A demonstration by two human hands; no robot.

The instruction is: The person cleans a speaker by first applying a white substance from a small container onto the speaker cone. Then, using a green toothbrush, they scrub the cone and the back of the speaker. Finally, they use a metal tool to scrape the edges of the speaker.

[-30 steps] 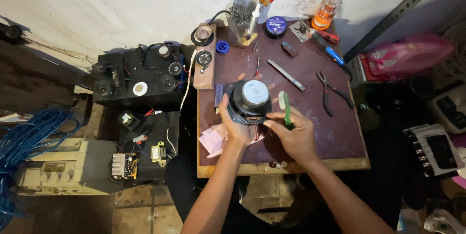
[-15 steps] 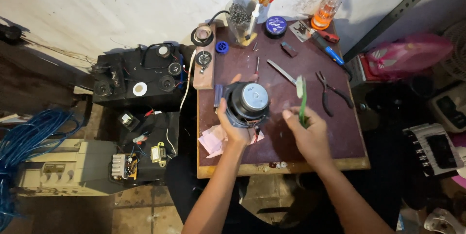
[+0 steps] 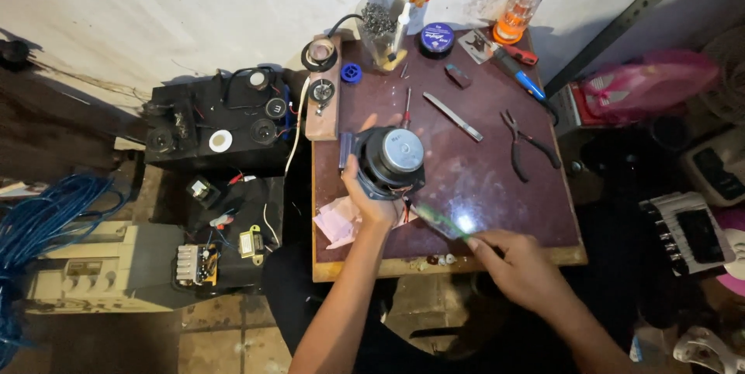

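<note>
My left hand (image 3: 371,197) grips a round black speaker driver (image 3: 393,161) with a grey centre cap, holding it tilted on the dark maroon table (image 3: 481,188). My right hand (image 3: 518,264) is near the table's front edge and holds a green-handled tool (image 3: 439,221) whose blurred tip points toward the speaker's lower side. Red wires hang below the speaker. Crumpled pink paper (image 3: 338,221) lies under my left wrist.
Pliers (image 3: 526,146), a flat metal file (image 3: 452,116), a small screwdriver (image 3: 406,107), a blue tin (image 3: 437,38), an orange bottle (image 3: 514,15) and a cup of screwdrivers (image 3: 388,36) sit further back. Left of the table lie a black speaker box (image 3: 221,122), circuit parts and blue cable (image 3: 46,211).
My right hand has swung the green-handled tool from above the table's middle down to the front edge, its tip now toward the speaker. My left hand keeps its hold on the speaker.
</note>
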